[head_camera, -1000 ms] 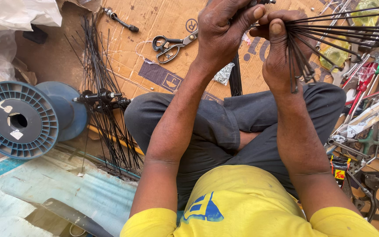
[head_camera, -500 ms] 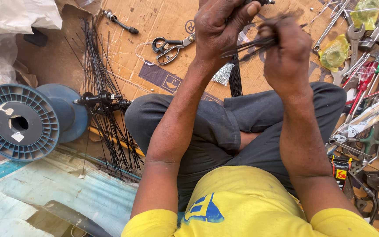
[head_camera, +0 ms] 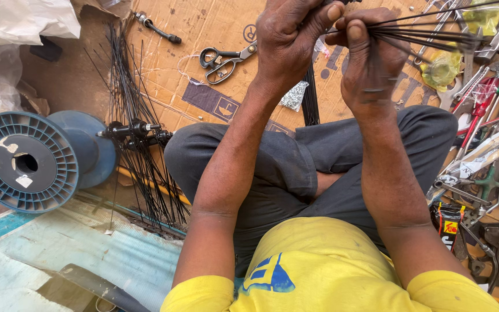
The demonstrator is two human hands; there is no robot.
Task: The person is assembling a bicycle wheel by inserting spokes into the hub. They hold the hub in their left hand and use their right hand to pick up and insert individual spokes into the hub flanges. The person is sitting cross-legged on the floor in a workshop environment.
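Note:
I sit cross-legged on flattened cardboard (head_camera: pixel 203 34). My right hand (head_camera: pixel 371 63) grips a bundle of thin black spokes (head_camera: pixel 428 36) that fans out to the right. My left hand (head_camera: pixel 293 40) is closed just beside it, thumb up, pinching the near ends of the same bundle. Between my knees a second short bunch of black spokes (head_camera: pixel 310 101) lies on the cardboard, next to a small silvery packet (head_camera: pixel 294 95).
A pile of long black spokes with two black hubs (head_camera: pixel 137 130) lies at left beside a blue plastic spool (head_camera: pixel 27 162). Scissors (head_camera: pixel 223 58) and a small tool (head_camera: pixel 157 28) rest on the cardboard. Wrenches and assorted tools (head_camera: pixel 480 92) crowd the right side. White plastic bags (head_camera: pixel 18 20) sit top left.
The spoke bundle swung in toward my hands half a second ago, then fanned out to the right again. Both hands stayed together at the top, shifting slightly.

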